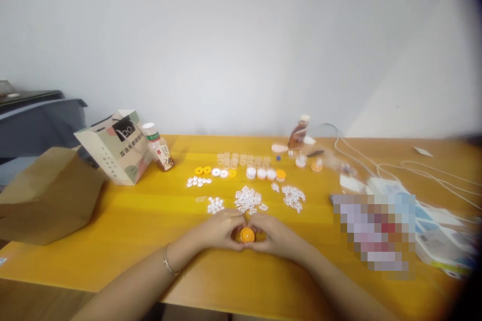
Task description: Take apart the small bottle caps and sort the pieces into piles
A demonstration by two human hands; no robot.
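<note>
Between my two hands, low over the table's front half, is a small round orange cap-like piece (247,235). My left hand (225,228) closes its fingers and thumb on one side of it, and my right hand (271,233) grips the other side. Just beyond my fingers lies a pile of white openwork plastic pieces (247,198), with a smaller heap of the same kind (293,197) to its right. Small white round pieces (215,205) sit to the left. Farther back run yellow and white discs (216,172), thicker white and orange round pieces (261,174), and clear cups (243,160).
A brown paper bag (48,195) and a printed gift bag (126,145) stand at the left, beside a white-capped bottle (158,148). A brown drink bottle (298,134) stands at the back. Cables (361,160) and plastic packets (433,235) lie at the right.
</note>
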